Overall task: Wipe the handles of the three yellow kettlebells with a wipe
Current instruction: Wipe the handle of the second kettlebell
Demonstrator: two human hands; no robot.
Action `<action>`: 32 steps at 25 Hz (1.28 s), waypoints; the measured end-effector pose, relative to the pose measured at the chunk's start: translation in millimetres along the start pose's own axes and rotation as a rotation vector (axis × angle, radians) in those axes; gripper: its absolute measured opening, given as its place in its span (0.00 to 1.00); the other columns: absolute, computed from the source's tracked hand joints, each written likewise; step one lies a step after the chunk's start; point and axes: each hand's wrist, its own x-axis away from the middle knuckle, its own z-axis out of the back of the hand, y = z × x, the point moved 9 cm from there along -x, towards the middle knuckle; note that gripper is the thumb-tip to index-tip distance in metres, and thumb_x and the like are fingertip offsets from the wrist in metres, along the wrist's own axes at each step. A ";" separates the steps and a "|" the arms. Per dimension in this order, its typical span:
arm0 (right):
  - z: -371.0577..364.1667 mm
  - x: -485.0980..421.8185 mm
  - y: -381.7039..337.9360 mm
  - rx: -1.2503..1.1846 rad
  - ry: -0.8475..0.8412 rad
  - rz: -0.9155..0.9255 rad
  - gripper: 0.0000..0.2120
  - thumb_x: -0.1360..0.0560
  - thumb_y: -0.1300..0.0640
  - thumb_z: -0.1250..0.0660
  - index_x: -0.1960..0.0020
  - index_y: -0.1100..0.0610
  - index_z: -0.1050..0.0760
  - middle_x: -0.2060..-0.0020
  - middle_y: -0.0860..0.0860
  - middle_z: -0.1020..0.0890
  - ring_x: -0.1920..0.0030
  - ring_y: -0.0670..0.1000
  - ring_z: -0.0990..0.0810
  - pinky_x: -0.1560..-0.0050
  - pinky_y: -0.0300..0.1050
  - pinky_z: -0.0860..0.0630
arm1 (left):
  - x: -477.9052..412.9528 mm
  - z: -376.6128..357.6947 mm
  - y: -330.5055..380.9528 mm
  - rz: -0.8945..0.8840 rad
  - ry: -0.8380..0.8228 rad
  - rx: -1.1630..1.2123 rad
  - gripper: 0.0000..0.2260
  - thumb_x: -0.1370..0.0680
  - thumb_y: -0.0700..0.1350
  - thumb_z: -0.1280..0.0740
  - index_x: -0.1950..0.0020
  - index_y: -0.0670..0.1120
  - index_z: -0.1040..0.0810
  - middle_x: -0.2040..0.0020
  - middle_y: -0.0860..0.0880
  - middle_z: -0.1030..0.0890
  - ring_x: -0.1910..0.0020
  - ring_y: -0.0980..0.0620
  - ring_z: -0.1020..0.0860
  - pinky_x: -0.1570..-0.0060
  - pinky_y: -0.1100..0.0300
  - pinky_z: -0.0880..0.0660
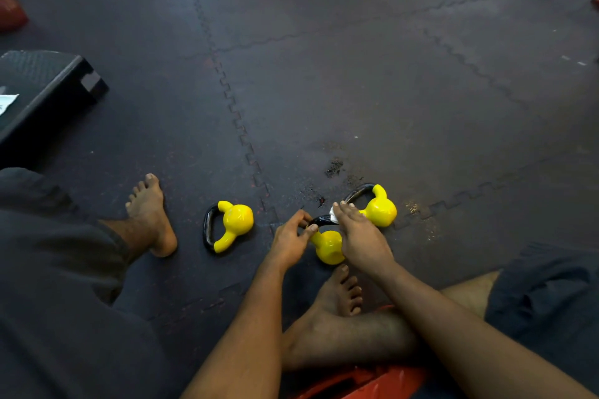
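Kettlebell (329, 246) lies on the mat (356, 91) near my foot. My left hand (290, 238) pinches its handle (321, 221) to hold it still. My right hand (359, 236) grips the wipe (334, 215) against the handle. I should rub all the way round.
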 end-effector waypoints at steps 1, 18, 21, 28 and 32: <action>0.3 1.8 8.0 -0.013 0.002 -0.067 0.32 0.25 0.67 0.43 0.22 0.56 0.44 0.23 0.54 0.40 0.22 0.53 0.45 0.25 0.45 0.45 | 1.3 -1.3 2.4 -0.003 -0.010 0.010 0.02 0.21 0.49 0.35 0.49 0.54 0.26 0.55 0.53 0.23 0.61 0.52 0.23 0.58 0.50 0.22; -15.4 9.1 -11.7 -0.177 -0.107 -0.022 0.38 0.25 0.64 0.42 0.21 0.55 0.58 0.21 0.54 0.57 0.21 0.53 0.56 0.24 0.49 0.44 | 1.3 -2.6 17.4 -0.064 0.012 -0.149 0.07 0.21 0.45 0.35 0.45 0.46 0.28 0.59 0.48 0.24 0.60 0.50 0.27 0.61 0.61 0.35; -15.7 5.5 -4.0 -0.168 -0.092 -0.027 0.38 0.26 0.67 0.43 0.21 0.54 0.57 0.21 0.54 0.55 0.21 0.53 0.54 0.25 0.48 0.44 | 1.5 -2.2 15.8 -0.057 0.012 -0.167 0.07 0.21 0.45 0.35 0.45 0.45 0.28 0.58 0.47 0.24 0.59 0.48 0.26 0.61 0.60 0.35; -15.2 5.4 -7.2 -0.164 -0.093 0.001 0.36 0.27 0.61 0.45 0.21 0.56 0.54 0.21 0.54 0.55 0.22 0.54 0.57 0.24 0.48 0.48 | 2.0 -10.5 23.6 -0.085 -0.018 -0.172 0.06 0.21 0.46 0.35 0.46 0.48 0.29 0.53 0.47 0.22 0.58 0.49 0.25 0.59 0.60 0.32; -13.9 -1.9 9.1 -0.164 -0.064 -0.058 0.38 0.29 0.66 0.47 0.21 0.53 0.50 0.21 0.52 0.50 0.21 0.54 0.53 0.25 0.46 0.47 | 3.6 -8.2 22.5 -0.086 -0.022 -0.192 0.07 0.21 0.46 0.35 0.44 0.47 0.28 0.55 0.49 0.24 0.58 0.49 0.27 0.59 0.59 0.33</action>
